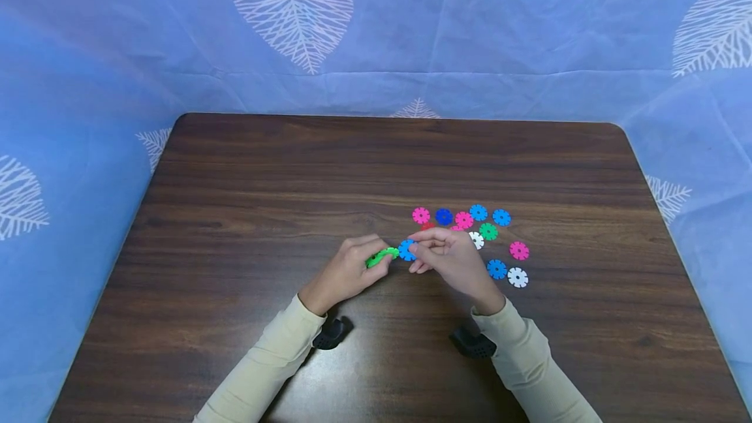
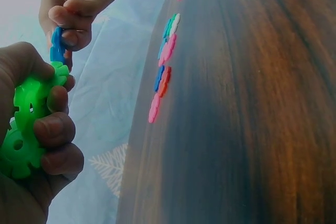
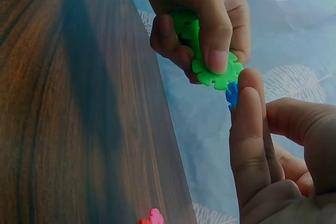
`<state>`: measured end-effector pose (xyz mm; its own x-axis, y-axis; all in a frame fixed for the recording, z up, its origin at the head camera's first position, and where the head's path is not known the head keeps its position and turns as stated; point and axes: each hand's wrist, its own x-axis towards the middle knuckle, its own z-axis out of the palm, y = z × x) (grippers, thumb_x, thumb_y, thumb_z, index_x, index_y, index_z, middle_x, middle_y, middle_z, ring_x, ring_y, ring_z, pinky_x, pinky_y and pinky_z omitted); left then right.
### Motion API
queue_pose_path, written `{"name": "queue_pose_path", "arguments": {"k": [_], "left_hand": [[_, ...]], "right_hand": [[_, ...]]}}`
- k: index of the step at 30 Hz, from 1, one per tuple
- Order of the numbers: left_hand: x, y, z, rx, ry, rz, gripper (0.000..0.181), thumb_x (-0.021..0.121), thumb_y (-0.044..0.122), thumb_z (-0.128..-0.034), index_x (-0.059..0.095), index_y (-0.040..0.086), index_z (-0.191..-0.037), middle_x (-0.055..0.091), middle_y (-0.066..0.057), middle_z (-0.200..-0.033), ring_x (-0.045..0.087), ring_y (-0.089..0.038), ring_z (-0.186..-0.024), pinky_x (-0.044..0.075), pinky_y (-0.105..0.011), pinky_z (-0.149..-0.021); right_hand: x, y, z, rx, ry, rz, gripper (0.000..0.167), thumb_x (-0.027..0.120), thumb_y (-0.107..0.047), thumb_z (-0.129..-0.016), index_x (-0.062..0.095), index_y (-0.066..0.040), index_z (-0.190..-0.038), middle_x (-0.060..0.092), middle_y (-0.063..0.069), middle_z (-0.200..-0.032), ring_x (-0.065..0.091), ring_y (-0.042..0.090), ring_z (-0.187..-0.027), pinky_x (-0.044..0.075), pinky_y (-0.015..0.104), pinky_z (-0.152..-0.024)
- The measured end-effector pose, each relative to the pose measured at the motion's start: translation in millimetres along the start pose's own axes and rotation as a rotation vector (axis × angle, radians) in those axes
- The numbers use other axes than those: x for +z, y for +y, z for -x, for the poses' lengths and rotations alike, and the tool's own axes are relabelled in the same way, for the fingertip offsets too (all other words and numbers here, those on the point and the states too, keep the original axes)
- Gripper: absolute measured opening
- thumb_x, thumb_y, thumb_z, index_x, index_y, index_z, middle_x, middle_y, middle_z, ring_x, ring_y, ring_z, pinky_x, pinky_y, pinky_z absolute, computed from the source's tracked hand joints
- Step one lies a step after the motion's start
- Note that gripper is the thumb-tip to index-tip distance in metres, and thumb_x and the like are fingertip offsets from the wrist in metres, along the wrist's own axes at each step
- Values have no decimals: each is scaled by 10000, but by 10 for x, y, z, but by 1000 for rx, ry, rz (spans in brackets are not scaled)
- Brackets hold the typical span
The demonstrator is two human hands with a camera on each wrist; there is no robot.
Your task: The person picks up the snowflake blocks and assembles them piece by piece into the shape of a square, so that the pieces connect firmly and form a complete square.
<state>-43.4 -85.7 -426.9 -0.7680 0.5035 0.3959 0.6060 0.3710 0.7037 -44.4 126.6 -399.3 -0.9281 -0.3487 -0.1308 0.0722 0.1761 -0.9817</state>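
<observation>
My left hand (image 1: 355, 267) grips several joined green notched discs (image 2: 32, 100), its thumb pressing on the end disc in the right wrist view. A blue notched disc (image 1: 407, 250) is pinched between the thumb and fingers of my right hand (image 1: 449, 261). The blue disc's edge meets the edge of the end green disc (image 3: 218, 74), the two standing at an angle to each other. Whether their slots are locked together I cannot tell. Both hands are held above the table, and the right hand's fingers hide much of the blue disc in the right wrist view.
Loose notched discs lie on the brown wooden table (image 1: 264, 168) beyond and right of my right hand: pink (image 1: 420, 215), dark blue (image 1: 444, 217), green (image 1: 489, 232), white (image 1: 517, 277) and light blue (image 1: 496, 269). A red disc (image 2: 165, 81) is partly covered. Blue leaf-patterned cloth (image 1: 376, 31) surrounds the table.
</observation>
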Motion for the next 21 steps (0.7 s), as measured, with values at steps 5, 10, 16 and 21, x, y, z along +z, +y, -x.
{"name": "queue_pose_path", "arguments": {"k": [5,10,16,21], "left_hand": [[-6,1,-1,-12,-9,3,75,598,33,-871,656,24,-824,552,15,-709,403,-25,-591,335,-97,-513],[-4,11,-8,-7,-7,4,71,599,30,-870,651,16,-824,561,9,-719,410,-32,-593,339,-100,-510],[-5,15,-6,4,-3,-7,62,604,29,-862,631,51,-811,545,17,-712,405,-29,-597,329,-96,-513],[15,13,2,26,14,-26,72,618,22,-838,606,63,-781,513,21,-679,378,-18,-582,314,-99,-495]], "right_hand": [[14,-11,-11,2,-2,1,242,605,-63,-915,616,101,-1092,683,254,-857,697,120,-652,590,307,-623],[26,-32,-12,13,-14,-5,246,610,-86,-917,619,85,-1093,671,291,-880,695,129,-648,591,317,-621],[36,-31,-7,30,-18,1,237,614,-100,-917,624,59,-1092,633,315,-821,648,129,-577,574,311,-548],[43,-28,-7,63,-26,-10,236,609,-108,-922,622,66,-1081,664,142,-763,629,112,-570,560,290,-526]]}}
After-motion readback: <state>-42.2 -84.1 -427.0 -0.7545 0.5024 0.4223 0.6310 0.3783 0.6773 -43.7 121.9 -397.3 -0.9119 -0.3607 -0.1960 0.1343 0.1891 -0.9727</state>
